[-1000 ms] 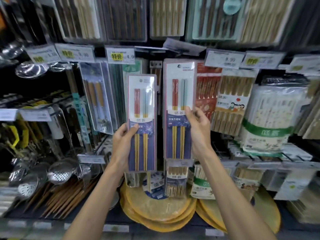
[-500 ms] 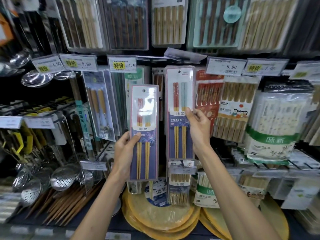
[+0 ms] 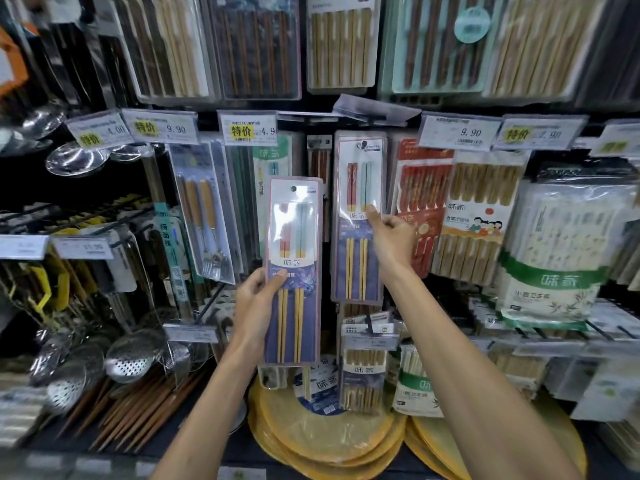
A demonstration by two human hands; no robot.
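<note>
1. Shop shelving is seen hung with packed chopsticks under a row of price tags (image 3: 247, 129); metal ladles (image 3: 133, 355) lie at the near left, and round yellow mats (image 3: 325, 434) at the near middle.
2. One held pack (image 3: 292, 271) is kept upright in front of the shelving, left of centre. Its left edge is gripped by the left hand (image 3: 256, 306), with the thumb laid on the front.
3. A matching hanging pack (image 3: 356, 271) is placed farther back, just to the right. Its right edge is pinched by the right hand (image 3: 393, 240), with curled fingers and the thumb pressed on the front.
</note>
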